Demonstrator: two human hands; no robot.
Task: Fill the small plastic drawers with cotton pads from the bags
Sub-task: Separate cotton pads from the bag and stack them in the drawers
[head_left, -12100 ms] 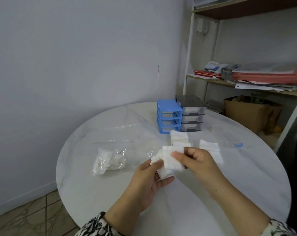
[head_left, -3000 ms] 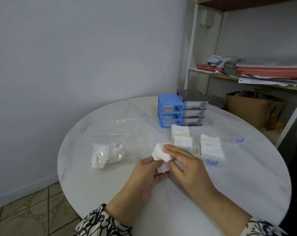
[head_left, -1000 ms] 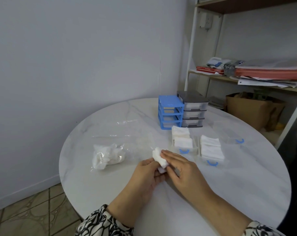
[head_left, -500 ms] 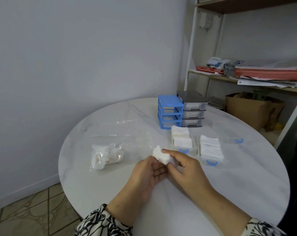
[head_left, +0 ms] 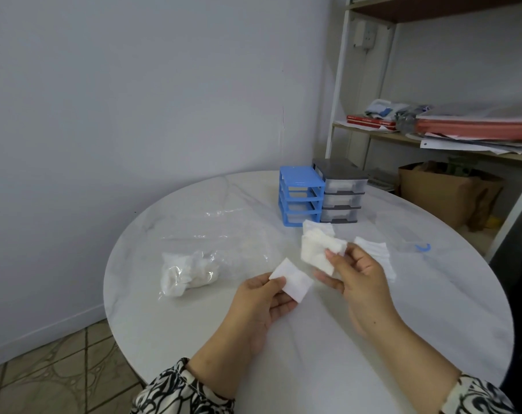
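Both hands are raised over the middle of the round white worktop (head_left: 433,309), apart from each other. Left hand (head_left: 258,306) pinches a single square cotton pad (head_left: 292,279) between thumb and fingers; right hand (head_left: 358,282) pinches a small stack of pads (head_left: 318,249) by one corner. Bag of cotton pads (head_left: 188,271) lies near the worktop's left edge, on flattened clear plastic. Blue drawer frame (head_left: 300,200) and grey drawer unit (head_left: 340,194) stand side by side, touching, at the far edge. More white pads (head_left: 376,253) lie behind the right hand (probably in a pulled-out clear drawer, walls hard to make out). A blue handle (head_left: 422,247) shows toward the right edge.
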